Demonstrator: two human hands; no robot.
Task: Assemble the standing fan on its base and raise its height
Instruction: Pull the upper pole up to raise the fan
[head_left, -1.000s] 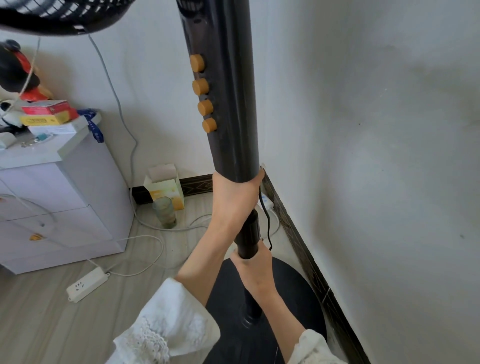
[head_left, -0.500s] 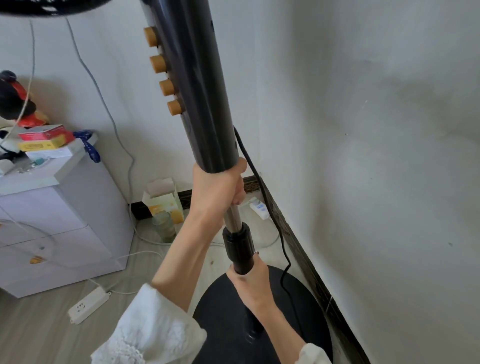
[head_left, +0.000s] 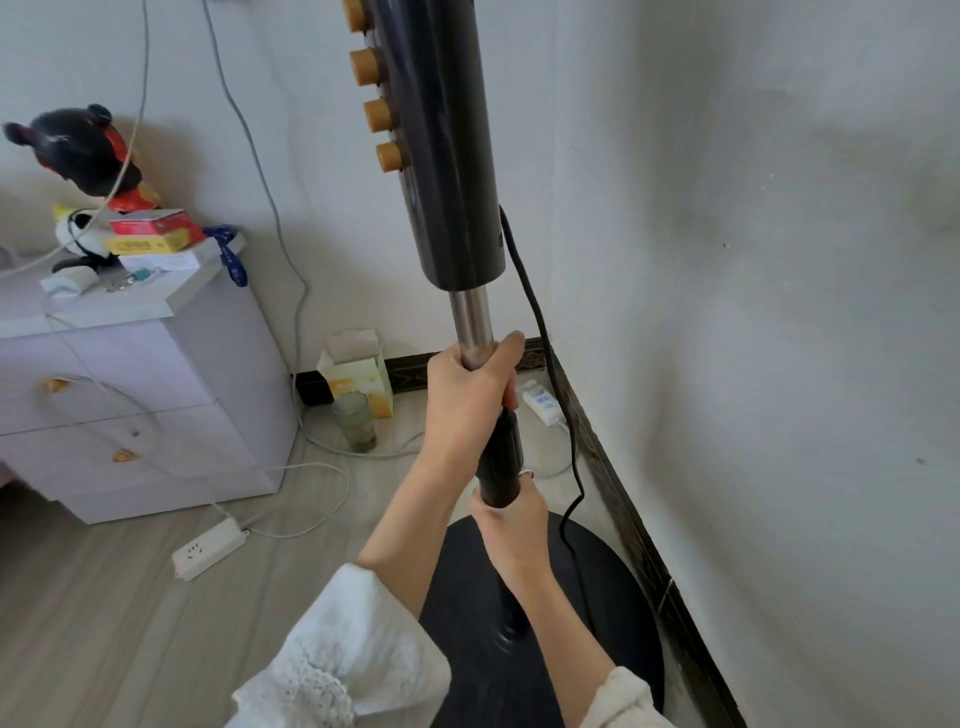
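Fan pole (head_left: 471, 322), frame centre, stood on base (head_left: 613, 582) at lower centre. Left hand (head_left: 470, 395) wrapped round steel tube, likely holding raised height. Right hand (head_left: 511, 519) clamped on collar (head_left: 501, 457), probably to lock it.

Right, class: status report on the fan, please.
Left hand grips silver inner pole. Right hand grips black collar. Pole stands on round base. Black cord hangs alongside.

White walls (head_left: 753, 312), pale plank floor (head_left: 104, 597), lilac drawer cabinet (head_left: 156, 405), perhaps daylit.
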